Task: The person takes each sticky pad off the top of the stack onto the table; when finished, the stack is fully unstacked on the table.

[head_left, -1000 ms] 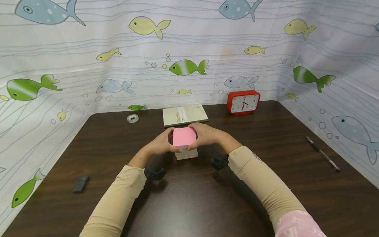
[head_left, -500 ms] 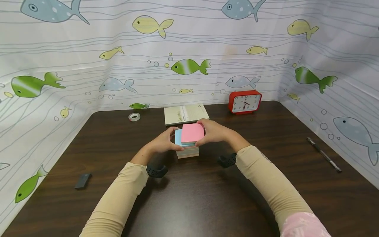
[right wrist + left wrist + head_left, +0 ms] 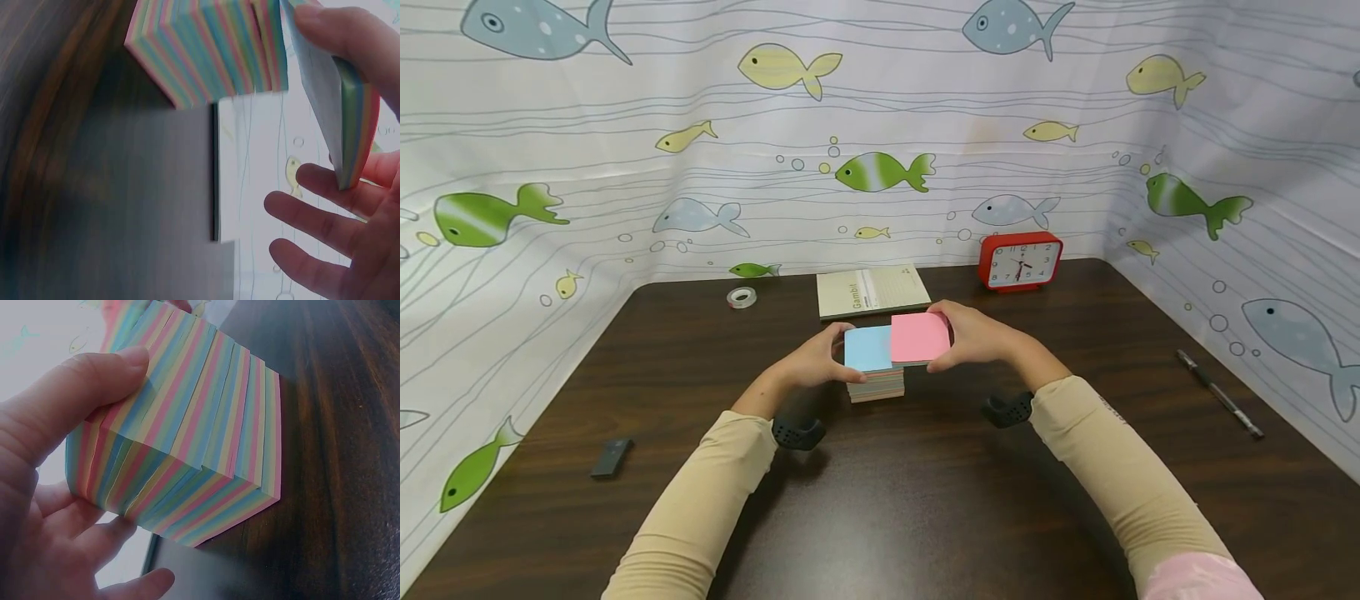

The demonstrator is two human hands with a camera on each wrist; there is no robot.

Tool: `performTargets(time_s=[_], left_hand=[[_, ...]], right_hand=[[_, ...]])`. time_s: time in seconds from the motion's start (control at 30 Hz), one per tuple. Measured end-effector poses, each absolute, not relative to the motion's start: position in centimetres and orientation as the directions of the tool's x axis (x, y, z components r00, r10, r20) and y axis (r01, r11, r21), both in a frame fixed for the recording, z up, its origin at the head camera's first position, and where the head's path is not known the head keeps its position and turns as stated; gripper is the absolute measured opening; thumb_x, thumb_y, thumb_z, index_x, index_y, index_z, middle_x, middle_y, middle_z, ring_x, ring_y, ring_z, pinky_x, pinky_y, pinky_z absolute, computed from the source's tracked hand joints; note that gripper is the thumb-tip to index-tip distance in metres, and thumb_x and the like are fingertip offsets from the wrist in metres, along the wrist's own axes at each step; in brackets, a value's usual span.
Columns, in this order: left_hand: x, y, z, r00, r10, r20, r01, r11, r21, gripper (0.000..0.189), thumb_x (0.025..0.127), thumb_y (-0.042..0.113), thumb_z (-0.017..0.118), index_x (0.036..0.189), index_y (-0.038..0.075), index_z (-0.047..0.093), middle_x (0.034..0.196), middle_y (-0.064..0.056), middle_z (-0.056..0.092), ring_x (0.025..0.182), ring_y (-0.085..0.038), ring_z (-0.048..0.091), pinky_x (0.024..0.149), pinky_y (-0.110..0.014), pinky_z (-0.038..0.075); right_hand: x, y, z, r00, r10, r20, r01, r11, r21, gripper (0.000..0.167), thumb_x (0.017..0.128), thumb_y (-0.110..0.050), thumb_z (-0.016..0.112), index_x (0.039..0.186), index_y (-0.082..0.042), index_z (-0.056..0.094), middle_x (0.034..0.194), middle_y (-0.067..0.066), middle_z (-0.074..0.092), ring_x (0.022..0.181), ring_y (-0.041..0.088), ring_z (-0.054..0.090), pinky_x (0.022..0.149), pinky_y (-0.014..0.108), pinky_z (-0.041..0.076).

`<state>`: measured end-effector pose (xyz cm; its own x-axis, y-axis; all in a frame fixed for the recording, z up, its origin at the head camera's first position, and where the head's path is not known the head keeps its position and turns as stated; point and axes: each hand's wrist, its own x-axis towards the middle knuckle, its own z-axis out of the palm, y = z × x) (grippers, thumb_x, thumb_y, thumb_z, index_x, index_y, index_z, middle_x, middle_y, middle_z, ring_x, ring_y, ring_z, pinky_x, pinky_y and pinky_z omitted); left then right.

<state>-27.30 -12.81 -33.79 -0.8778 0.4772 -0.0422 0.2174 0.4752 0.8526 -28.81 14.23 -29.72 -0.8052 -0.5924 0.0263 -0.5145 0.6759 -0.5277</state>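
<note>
A stack of square, striped, multicoloured sticky note pads (image 3: 877, 385) with a blue top stands on the dark table, its side layers plain in the left wrist view. My left hand (image 3: 805, 362) grips its upper left side, thumb (image 3: 112, 378) across the near face and fingers behind. My right hand (image 3: 981, 337) pinches a thin pink-topped sticky note pad (image 3: 920, 337) between thumb and fingers. That pad sits up and right of the stack, overlapping its blue top's right edge in the head view. From the right wrist, the pad's pale underside (image 3: 319, 81) shows, tilted, with a gap from the stack.
Behind the stack lies a cream notebook (image 3: 872, 290). A red clock (image 3: 1021, 261) stands at the back right, and a roll of tape (image 3: 742, 297) lies back left. There is a small dark block (image 3: 612, 458) at left and a pen (image 3: 1219, 392) at right.
My right hand has moved right with the pink-topped pad, off the stack, baring the blue top beneath. My left hand stays on the stack.
</note>
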Motion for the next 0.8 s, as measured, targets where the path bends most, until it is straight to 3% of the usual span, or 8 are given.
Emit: performTargets(time_s=[0.4, 0.8], left_hand=[[-27.4, -12.9, -33.8, -0.877, 0.477, -0.051, 0.218, 0.491, 0.843, 0.091, 0.066, 0.022, 0.076, 0.134, 0.002, 0.018, 0.137, -0.016, 0.021, 0.126, -0.030, 0.019, 0.097, -0.042, 0.023], [-27.2, -12.9, -33.6, -0.871, 0.489, -0.052, 0.221, 0.483, 0.848, 0.089, 0.068, 0.021, 0.075, 0.134, 0.002, 0.018, 0.137, -0.015, 0.021, 0.127, -0.030, 0.017, 0.098, -0.042, 0.022]], right_hand=[[-29.2, 17.2, -31.0, -0.826, -0.563, -0.003, -0.483, 0.712, -0.509, 0.077, 0.058, -0.032, 0.077, 0.118, -0.003, 0.038, 0.105, 0.007, 0.048, 0.091, 0.021, 0.044, 0.079, 0.035, 0.039], [-30.0, 17.6, -32.9, -0.799, -0.598, -0.072, -0.506, 0.732, -0.457, 0.075, 0.060, -0.031, 0.076, 0.118, 0.000, 0.040, 0.104, 0.008, 0.048, 0.091, 0.021, 0.044, 0.081, 0.036, 0.038]])
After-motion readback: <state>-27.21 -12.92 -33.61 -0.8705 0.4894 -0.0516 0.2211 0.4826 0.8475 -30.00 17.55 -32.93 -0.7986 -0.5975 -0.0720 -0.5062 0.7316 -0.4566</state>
